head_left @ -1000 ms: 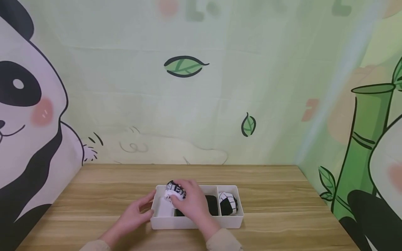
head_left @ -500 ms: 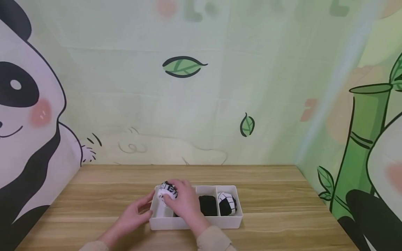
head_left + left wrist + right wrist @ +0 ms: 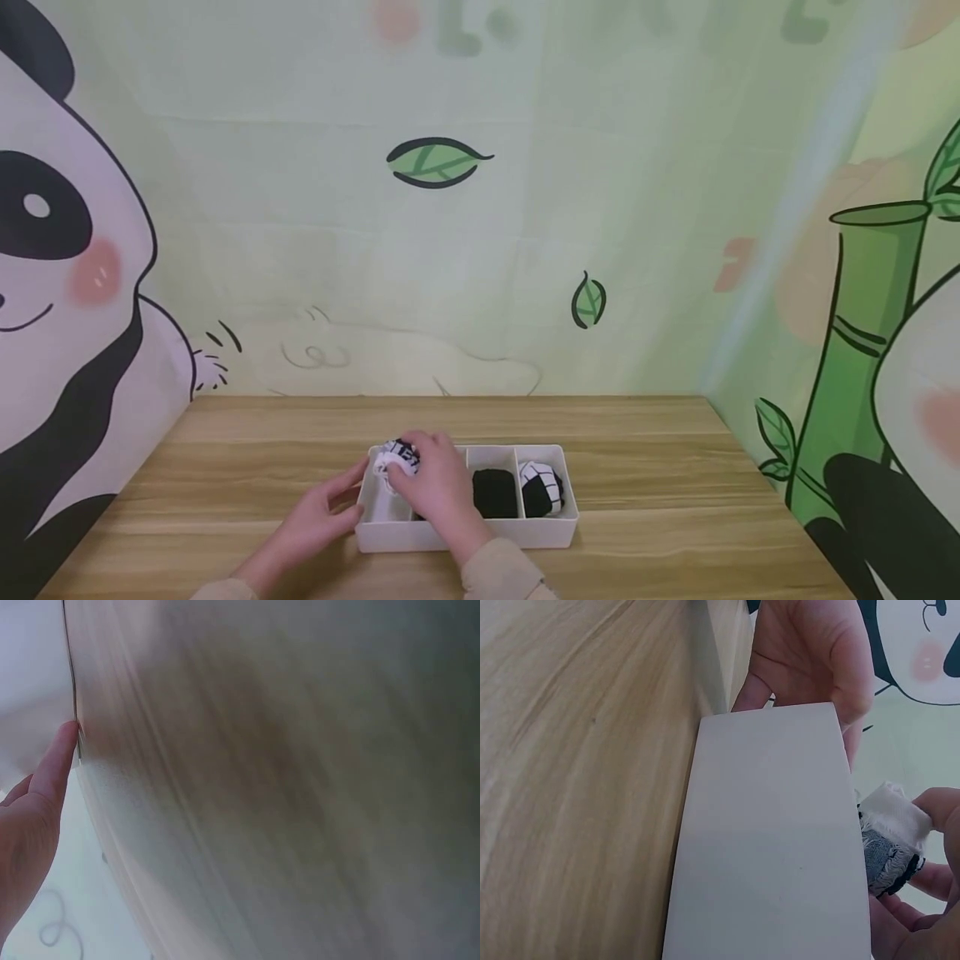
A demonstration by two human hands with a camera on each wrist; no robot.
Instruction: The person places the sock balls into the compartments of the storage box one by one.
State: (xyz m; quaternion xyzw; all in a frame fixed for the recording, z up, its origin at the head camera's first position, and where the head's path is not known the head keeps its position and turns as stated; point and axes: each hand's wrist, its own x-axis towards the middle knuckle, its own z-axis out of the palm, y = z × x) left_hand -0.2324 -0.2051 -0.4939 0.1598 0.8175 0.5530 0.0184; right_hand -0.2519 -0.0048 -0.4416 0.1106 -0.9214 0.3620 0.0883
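Note:
My right hand (image 3: 442,483) pinches a rolled sock (image 3: 397,460), white with black lettering, over the leftmost compartment of a white divided box (image 3: 435,537). In the right wrist view, the sock (image 3: 892,840) shows its white cuff and loose threads between thumb and fingers. My left hand (image 3: 318,517) touches the box's left end with nearly straight fingers. From the left wrist, a finger of the left hand (image 3: 49,772) lies along the box wall (image 3: 34,682). The right hand hides most of the second compartment, where a little dark fabric shows.
A black rolled sock (image 3: 495,493) fills the third compartment. The rightmost one holds a white sock with black lines and a black patch (image 3: 542,489). The box stands on a wooden table (image 3: 645,500), with a printed panda-and-bamboo cloth (image 3: 300,208) behind.
My right hand has moved left with the sock and slightly lower, uncovering more of the black sock. My left hand stays at the box's end. The whole view has shifted slightly.

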